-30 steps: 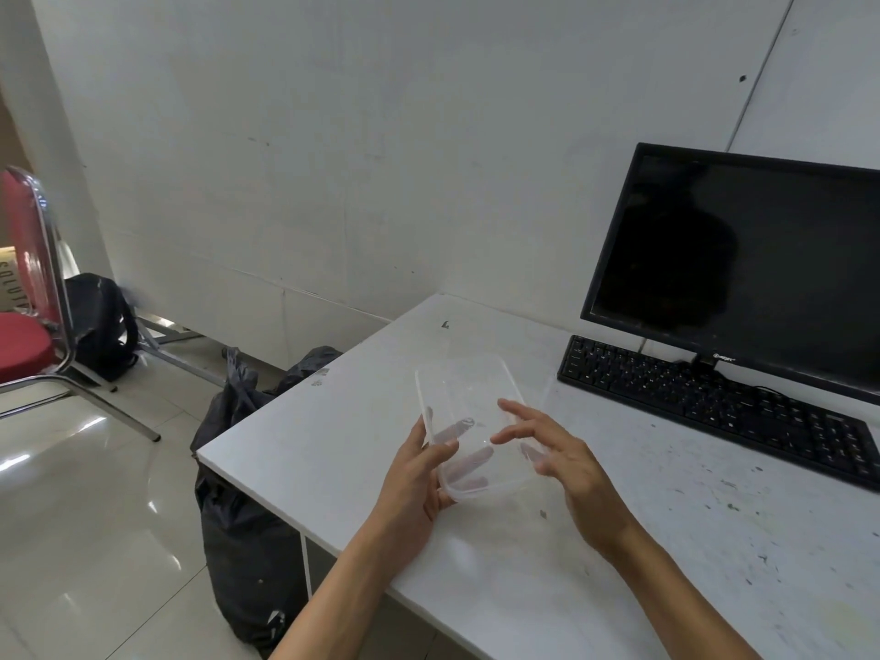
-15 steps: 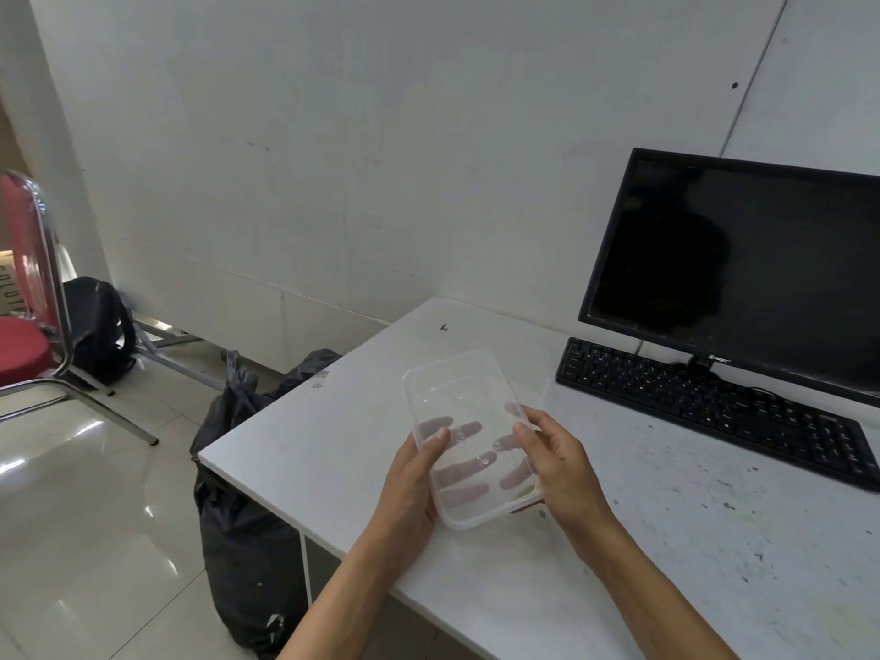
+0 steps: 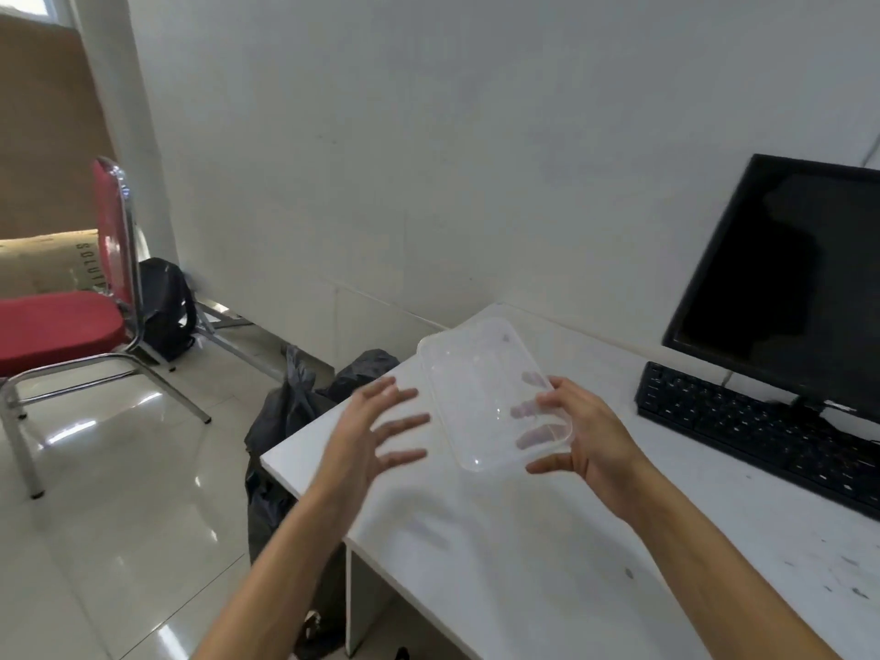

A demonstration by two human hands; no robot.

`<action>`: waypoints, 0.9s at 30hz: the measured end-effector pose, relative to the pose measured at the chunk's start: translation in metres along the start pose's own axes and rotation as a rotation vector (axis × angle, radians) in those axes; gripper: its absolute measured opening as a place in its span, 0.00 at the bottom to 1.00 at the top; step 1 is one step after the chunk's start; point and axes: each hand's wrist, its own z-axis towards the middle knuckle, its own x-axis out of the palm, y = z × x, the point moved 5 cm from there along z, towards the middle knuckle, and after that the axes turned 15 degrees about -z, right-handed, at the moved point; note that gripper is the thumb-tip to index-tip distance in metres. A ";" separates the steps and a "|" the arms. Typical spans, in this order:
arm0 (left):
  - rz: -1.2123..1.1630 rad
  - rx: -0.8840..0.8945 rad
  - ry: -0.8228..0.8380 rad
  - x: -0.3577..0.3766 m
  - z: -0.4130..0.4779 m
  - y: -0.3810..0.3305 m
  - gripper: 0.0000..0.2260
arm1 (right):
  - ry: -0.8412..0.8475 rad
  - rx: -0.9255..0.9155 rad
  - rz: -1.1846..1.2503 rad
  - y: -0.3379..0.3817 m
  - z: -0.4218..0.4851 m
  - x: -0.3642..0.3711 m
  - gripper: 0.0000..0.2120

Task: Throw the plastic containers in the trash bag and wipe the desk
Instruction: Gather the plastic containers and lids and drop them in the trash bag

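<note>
**Clear container held in the right hand above the desk corner**

The right hand [image 3: 588, 438] grips the near end of a clear plastic container [image 3: 481, 388], fingers curled beneath it and thumb on the rim, holding it tilted over the left corner of the white desk [image 3: 524, 554]. The left hand [image 3: 369, 438] hovers just beside it, fingers spread apart and off the container. A black trash bag [image 3: 290, 416] sits on the floor against the desk's left edge. A keyboard [image 3: 762, 431] and dark monitor [image 3: 785, 278] stand to the right
</note>
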 end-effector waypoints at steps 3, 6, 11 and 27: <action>0.041 0.087 -0.157 -0.045 0.030 -0.037 0.17 | 0.027 -0.013 -0.063 0.023 0.046 0.034 0.13; 0.045 0.109 -0.356 -0.097 0.067 -0.050 0.13 | 0.062 -0.010 -0.111 0.041 0.099 0.073 0.12; 0.248 -0.145 -0.582 -0.171 0.119 -0.023 0.29 | 0.011 -0.066 -0.303 0.061 0.175 0.133 0.15; 0.259 -0.112 -0.456 -0.209 0.171 0.019 0.11 | 0.517 0.088 -1.350 -0.009 0.276 0.260 0.08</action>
